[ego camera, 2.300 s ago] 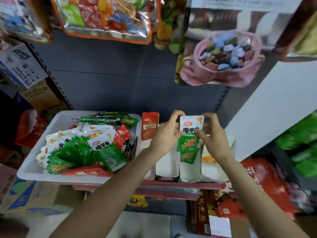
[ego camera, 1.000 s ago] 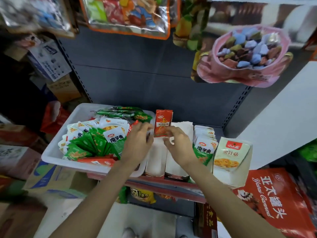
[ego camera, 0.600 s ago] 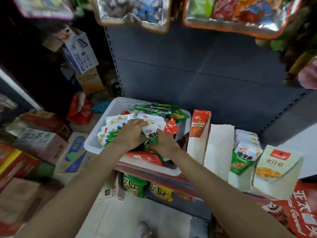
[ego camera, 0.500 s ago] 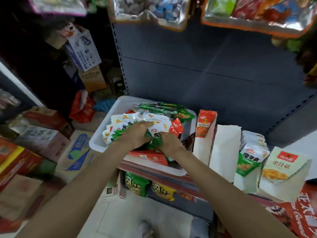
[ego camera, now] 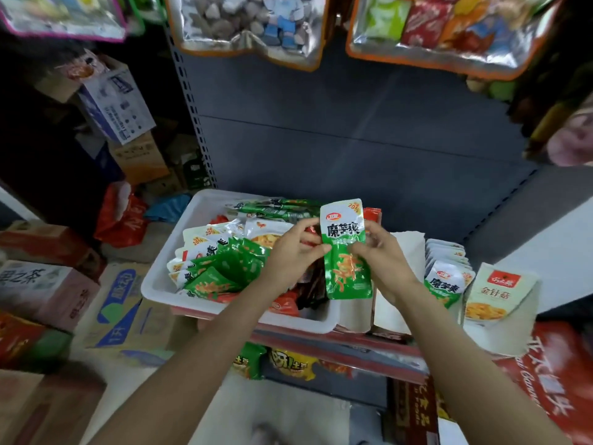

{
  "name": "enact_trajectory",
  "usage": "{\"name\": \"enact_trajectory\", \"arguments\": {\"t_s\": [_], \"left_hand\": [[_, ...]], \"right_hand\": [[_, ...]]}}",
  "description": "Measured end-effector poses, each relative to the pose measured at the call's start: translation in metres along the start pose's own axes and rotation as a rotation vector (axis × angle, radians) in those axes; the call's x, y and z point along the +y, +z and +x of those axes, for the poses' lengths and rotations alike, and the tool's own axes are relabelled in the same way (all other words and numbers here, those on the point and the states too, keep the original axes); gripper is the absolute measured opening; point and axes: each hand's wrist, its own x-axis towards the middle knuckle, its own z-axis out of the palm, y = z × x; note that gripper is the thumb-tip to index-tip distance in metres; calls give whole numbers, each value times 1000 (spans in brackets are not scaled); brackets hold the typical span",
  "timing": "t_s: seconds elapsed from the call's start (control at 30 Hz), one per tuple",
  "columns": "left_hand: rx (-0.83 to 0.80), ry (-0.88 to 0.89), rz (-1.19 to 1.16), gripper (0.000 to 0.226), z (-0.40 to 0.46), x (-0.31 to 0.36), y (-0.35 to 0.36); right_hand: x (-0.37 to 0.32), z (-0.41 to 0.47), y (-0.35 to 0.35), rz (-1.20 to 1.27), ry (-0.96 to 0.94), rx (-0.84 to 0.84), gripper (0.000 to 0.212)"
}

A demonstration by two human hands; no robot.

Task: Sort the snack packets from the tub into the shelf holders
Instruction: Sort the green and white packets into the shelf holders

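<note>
A white tub (ego camera: 160, 284) on the shelf holds several green-and-white and red snack packets (ego camera: 221, 261). Above its right side I hold one green-and-white packet (ego camera: 346, 277) upright. My left hand (ego camera: 295, 252) pinches its left edge and my right hand (ego camera: 382, 255) grips its right edge. Right of the tub stand white card shelf holders (ego camera: 407, 248). One holder carries a stack of the same green-and-white packets (ego camera: 446, 281). The holder furthest right carries a yellow packet (ego camera: 497, 293). A red packet (ego camera: 373, 215) peeks out behind the held one.
Large clear snack bags (ego camera: 247, 27) hang overhead against the grey back panel (ego camera: 353, 139). Cardboard boxes (ego camera: 48, 293) are stacked on the floor at the left. A red carton (ego camera: 561, 380) lies low right, and more snack bags (ego camera: 288, 361) sit on the shelf below.
Both hands went from the holders left into the tub, dug among the packets, and have lifted one green-and-white packet out. The camera view swung left.
</note>
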Motion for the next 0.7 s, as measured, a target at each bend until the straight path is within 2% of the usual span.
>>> {"name": "enact_trajectory", "arguments": {"t_s": [0.1,0.17,0.3,0.37,0.43,0.5,0.6,0.7], "left_hand": [[-5,29,-97,29,4,19,29],[-33,32,-90,29,8,29,55],[-77,96,-37,24,17,48,111],[-59,161,12,38,21,60,136],[-40,210,80,66,22,71,158],[-11,266,206,75,24,75,175],[12,292,378,56,30,74,193],[16,301,489,46,31,70,203]], "right_hand": [[1,-7,-33,-181,-94,89,37],[1,-13,-58,-358,-170,181,40],[-3,-32,-105,-553,-299,268,86],[-4,-40,-126,-645,-320,296,95],[-1,-43,-145,-681,-330,316,91],[4,-43,-162,-659,-323,347,79],[12,-39,-184,-677,-282,384,60],[20,-33,-197,-706,-257,373,38]]}}
